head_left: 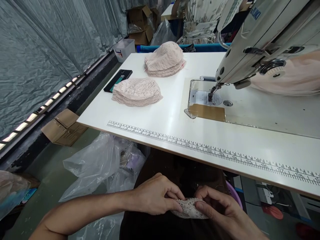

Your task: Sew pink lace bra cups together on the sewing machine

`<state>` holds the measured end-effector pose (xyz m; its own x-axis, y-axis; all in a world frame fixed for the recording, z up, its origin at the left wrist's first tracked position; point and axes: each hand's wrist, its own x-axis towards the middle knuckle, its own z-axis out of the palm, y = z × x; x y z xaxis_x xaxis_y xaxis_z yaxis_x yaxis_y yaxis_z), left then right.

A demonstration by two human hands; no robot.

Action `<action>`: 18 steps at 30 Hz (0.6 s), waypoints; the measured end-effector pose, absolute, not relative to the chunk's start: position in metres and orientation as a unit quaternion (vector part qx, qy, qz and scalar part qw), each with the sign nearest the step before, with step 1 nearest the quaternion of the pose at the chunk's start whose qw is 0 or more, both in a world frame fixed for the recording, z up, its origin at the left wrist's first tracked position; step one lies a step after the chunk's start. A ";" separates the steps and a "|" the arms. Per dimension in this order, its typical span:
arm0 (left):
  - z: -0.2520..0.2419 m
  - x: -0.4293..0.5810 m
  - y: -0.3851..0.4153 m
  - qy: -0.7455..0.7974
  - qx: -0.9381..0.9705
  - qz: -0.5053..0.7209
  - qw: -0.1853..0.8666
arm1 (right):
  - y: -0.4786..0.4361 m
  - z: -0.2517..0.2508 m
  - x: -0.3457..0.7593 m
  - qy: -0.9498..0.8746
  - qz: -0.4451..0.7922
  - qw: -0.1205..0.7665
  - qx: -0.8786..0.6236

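Over my lap, below the table's front edge, both hands hold one small beige lace piece (190,208). My left hand (158,196) pinches its left end between thumb and fingers. The right end is gripped by my right hand (220,207), its thumb lying on the lace. Two stacks of similar lace pieces rest on the white table: a nearer stack (137,91) and a farther, taller stack (165,59). A sewing machine (246,46) stands on the right, its needle over the metal plate.
A black phone (118,81) lies partly beside the nearer stack on the white table (150,120). Sheer peach fabric (290,75) is behind the machine. Clear plastic bags (102,163) and a cardboard box (63,128) are on the floor at left.
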<state>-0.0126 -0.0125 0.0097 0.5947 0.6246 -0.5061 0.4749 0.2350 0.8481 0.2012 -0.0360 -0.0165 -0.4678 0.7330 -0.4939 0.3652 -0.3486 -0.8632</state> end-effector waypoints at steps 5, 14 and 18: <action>0.009 -0.010 -0.014 0.456 0.626 0.089 0.626 | -0.035 -0.018 0.201 -0.590 0.646 0.132 -0.466; 0.010 -0.010 -0.011 0.449 0.627 0.078 0.632 | -0.035 -0.010 0.195 -0.593 0.626 0.138 -0.487; 0.012 -0.011 -0.007 0.409 0.599 0.045 0.687 | -0.034 -0.002 0.191 -0.600 0.634 0.143 -0.467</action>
